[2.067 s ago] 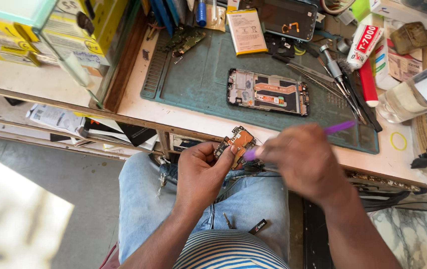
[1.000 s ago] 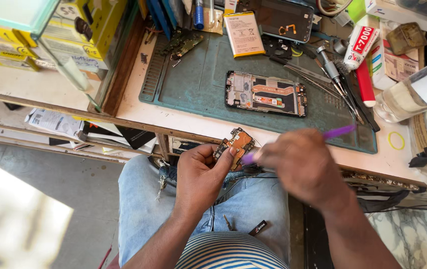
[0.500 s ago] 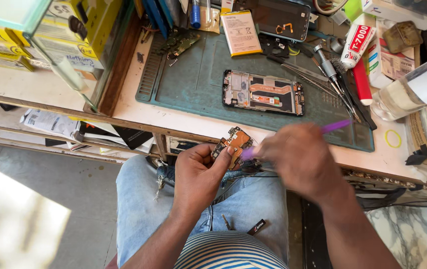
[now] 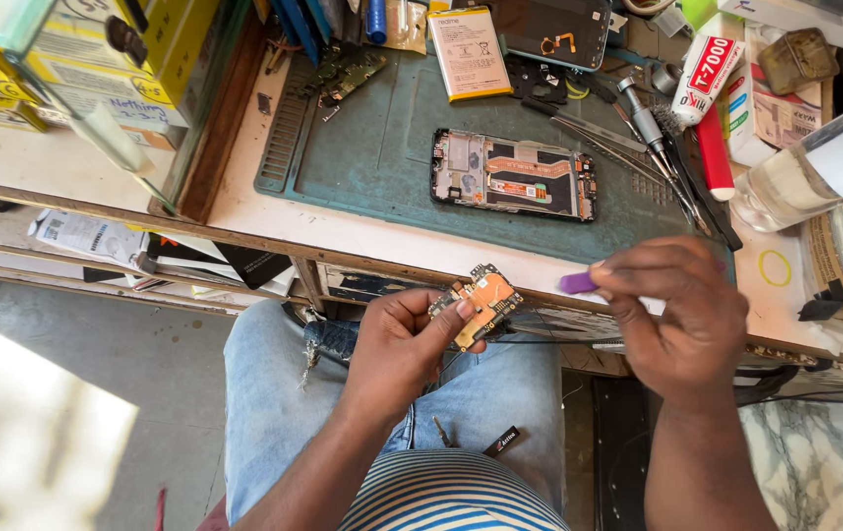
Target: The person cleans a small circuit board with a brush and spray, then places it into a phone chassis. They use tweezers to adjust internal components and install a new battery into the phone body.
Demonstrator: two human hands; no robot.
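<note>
Over the lap in blue jeans, the left hand [image 4: 404,346] pinches a small orange circuit board [image 4: 479,299] between thumb and fingers, while the right hand [image 4: 682,320], just beside it, is closed around a purple tool [image 4: 577,282]. Beyond them, on the cluttered workbench [image 4: 362,236], an opened phone [image 4: 513,175] lies on a green mat [image 4: 382,147]; a clear bottle [image 4: 815,167] lies tipped at the far right, holding clear liquid.

Opened phone [image 4: 513,175] on mat [image 4: 382,147], mid-desk [image 4: 343,231]; battery [image 4: 468,39] behind it; glue tube [image 4: 707,67] and bottle [image 4: 815,162] to its right.
</note>
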